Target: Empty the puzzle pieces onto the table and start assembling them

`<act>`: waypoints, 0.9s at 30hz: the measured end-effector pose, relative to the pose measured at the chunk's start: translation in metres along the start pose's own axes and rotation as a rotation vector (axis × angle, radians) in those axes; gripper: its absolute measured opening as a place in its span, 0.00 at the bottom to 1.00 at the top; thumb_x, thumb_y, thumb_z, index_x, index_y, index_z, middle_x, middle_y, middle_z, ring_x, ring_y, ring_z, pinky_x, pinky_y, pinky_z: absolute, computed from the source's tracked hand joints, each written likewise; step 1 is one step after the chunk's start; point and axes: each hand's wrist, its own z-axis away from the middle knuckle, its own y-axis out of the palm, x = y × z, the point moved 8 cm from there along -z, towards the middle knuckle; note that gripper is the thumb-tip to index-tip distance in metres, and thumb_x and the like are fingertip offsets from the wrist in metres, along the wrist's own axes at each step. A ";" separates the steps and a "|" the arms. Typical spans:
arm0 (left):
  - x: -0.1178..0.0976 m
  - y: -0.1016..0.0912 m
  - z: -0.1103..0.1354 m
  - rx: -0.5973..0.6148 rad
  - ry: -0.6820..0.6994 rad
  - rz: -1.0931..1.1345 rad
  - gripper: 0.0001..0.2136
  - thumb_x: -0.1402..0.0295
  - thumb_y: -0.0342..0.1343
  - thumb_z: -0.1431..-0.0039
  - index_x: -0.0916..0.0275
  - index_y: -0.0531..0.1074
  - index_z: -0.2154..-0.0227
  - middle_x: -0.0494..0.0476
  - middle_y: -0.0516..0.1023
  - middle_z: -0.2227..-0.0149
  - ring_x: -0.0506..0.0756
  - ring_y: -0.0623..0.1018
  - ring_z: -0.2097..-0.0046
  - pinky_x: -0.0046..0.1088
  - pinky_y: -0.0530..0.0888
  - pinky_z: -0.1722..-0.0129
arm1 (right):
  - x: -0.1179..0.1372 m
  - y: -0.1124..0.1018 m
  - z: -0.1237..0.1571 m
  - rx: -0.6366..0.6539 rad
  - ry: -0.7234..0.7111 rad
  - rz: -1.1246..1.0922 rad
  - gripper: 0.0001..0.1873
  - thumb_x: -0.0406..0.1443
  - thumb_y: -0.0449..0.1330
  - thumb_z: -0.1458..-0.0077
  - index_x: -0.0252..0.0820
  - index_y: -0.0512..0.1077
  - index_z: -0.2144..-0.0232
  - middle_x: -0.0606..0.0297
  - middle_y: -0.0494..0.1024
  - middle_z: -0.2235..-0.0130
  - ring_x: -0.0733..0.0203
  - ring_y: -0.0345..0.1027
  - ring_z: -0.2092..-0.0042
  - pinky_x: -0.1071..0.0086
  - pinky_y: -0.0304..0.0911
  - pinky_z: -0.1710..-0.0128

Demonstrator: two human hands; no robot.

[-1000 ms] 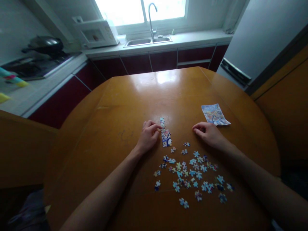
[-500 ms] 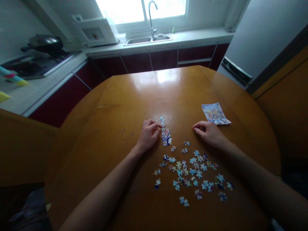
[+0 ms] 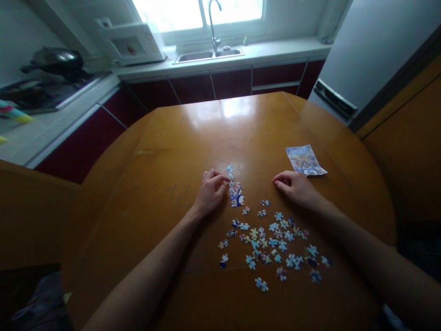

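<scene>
A narrow joined strip of jigsaw puzzle (image 3: 236, 194) lies on the wooden table, with a dark blue and white figure at its near end. My left hand (image 3: 212, 191) rests at its left side, index finger and thumb closed together on the strip's edge around its middle. To the right, my right hand (image 3: 296, 187) lies on the table, fingers curled and thumb against the index finger; whatever is between them, if anything, cannot be seen. Loose puzzle pieces (image 3: 274, 242) are scattered between my forearms. Beyond my right hand is a creased picture sheet (image 3: 305, 159).
The table (image 3: 193, 138) has a rounded outline. Behind it stand a counter with a double sink (image 3: 195, 56), a tap (image 3: 213, 30) and a white microwave (image 3: 133, 44). A wok (image 3: 57, 59) sits on the stove at left; a grey fridge (image 3: 375, 50) stands at right.
The whole view has shifted slightly, with everything a little further left and up. Both hands keep nearly the same place and pose beside the puzzle strip and the sheet.
</scene>
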 end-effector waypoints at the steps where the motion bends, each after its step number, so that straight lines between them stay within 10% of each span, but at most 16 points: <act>1: 0.000 0.000 0.000 -0.002 0.002 0.000 0.11 0.76 0.51 0.42 0.59 0.78 0.65 0.55 0.70 0.62 0.57 0.69 0.55 0.40 0.69 0.50 | 0.000 0.000 0.000 0.002 0.001 0.000 0.09 0.36 0.59 0.43 0.41 0.79 0.65 0.59 0.82 0.64 0.57 0.73 0.65 0.64 0.66 0.64; 14: -0.003 -0.002 -0.001 -0.007 0.012 0.014 0.11 0.78 0.52 0.43 0.60 0.78 0.66 0.56 0.70 0.63 0.57 0.68 0.56 0.39 0.69 0.52 | 0.035 -0.002 0.018 -0.053 -0.034 0.056 0.06 0.33 0.59 0.41 0.41 0.78 0.66 0.59 0.77 0.64 0.59 0.69 0.65 0.65 0.64 0.63; 20: -0.003 -0.002 -0.001 -0.014 0.002 0.008 0.11 0.78 0.52 0.42 0.59 0.78 0.66 0.55 0.70 0.63 0.57 0.68 0.56 0.39 0.69 0.51 | 0.125 0.057 0.076 0.227 -0.377 0.143 0.05 0.34 0.60 0.40 0.41 0.75 0.69 0.61 0.74 0.63 0.59 0.66 0.61 0.66 0.63 0.61; 27: 0.000 -0.001 0.001 -0.015 0.005 0.012 0.11 0.78 0.52 0.42 0.59 0.78 0.65 0.55 0.70 0.62 0.57 0.69 0.55 0.38 0.69 0.51 | 0.130 0.087 0.093 0.231 -0.360 0.394 0.06 0.32 0.62 0.41 0.39 0.74 0.72 0.59 0.74 0.64 0.55 0.64 0.61 0.62 0.64 0.61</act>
